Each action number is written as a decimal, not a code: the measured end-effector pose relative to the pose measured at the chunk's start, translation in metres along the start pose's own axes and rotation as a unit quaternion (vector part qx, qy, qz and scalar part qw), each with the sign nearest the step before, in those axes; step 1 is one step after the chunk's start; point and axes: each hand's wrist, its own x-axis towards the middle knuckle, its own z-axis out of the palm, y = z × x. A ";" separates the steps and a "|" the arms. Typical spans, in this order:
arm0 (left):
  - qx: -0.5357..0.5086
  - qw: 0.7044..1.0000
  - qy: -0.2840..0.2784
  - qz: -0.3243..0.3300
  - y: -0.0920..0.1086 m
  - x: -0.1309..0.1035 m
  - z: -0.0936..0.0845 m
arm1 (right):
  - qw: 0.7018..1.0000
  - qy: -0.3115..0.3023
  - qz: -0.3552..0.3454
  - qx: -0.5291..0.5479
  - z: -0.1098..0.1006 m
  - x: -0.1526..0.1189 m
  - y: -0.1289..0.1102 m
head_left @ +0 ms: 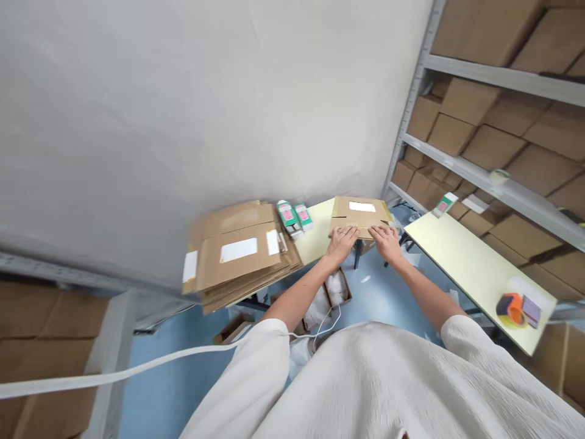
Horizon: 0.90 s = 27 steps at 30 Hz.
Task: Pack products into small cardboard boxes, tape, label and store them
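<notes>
A cardboard box (pixel 340 210), looking flat and bearing a white label, lies at the far end of the narrow table. My left hand (pixel 342 242) is on the near edge of this cardboard, fingers bent over it and a ring on one finger. Just to the right, my right hand (pixel 386 241) grips the same edge, its fingertips pointing inward. Both thumbs are hard to make out. To the left sits a stack of flattened cardboard boxes (pixel 212 259) with white labels. Green-and-white packets (pixel 287 214) stand between the stack and my left hand.
A second pale table (pixel 452 256) on the right carries tape rolls (pixel 514 310) and a green packet (pixel 444 205). Metal shelves (pixel 461 164) full of cartons line the right side. Open boxes (pixel 337 286) stand on the blue floor. A white cable (pixel 150 364) crosses at left.
</notes>
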 end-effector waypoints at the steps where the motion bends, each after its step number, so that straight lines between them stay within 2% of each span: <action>1: -0.007 1.000 -0.003 0.014 0.017 0.015 0.008 | 1.000 -0.004 0.014 0.000 -0.004 -0.014 0.019; 5: -0.034 0.996 -0.028 0.076 0.083 0.071 0.040 | 0.997 -0.011 0.078 -0.008 -0.017 -0.075 0.088; 8: -0.052 0.988 -0.052 0.134 0.129 0.109 0.064 | 0.991 -0.020 0.130 -0.022 -0.028 -0.122 0.129; 11: -0.071 0.977 -0.071 0.188 0.172 0.141 0.088 | 0.982 -0.026 0.184 -0.034 -0.038 -0.166 0.160; 15: -0.094 0.961 -0.089 0.245 0.220 0.175 0.119 | 0.965 -0.026 0.256 -0.042 -0.046 -0.214 0.189; 18: -0.114 0.945 -0.114 0.284 0.246 0.198 0.139 | 0.953 -0.033 0.296 -0.048 -0.045 -0.239 0.206; 21: -0.131 0.929 -0.139 0.318 0.263 0.223 0.161 | 0.941 -0.051 0.330 -0.059 -0.038 -0.253 0.225; 27: -0.145 0.897 -0.184 0.374 0.276 0.290 0.222 | 0.915 -0.080 0.391 -0.059 -0.013 -0.253 0.272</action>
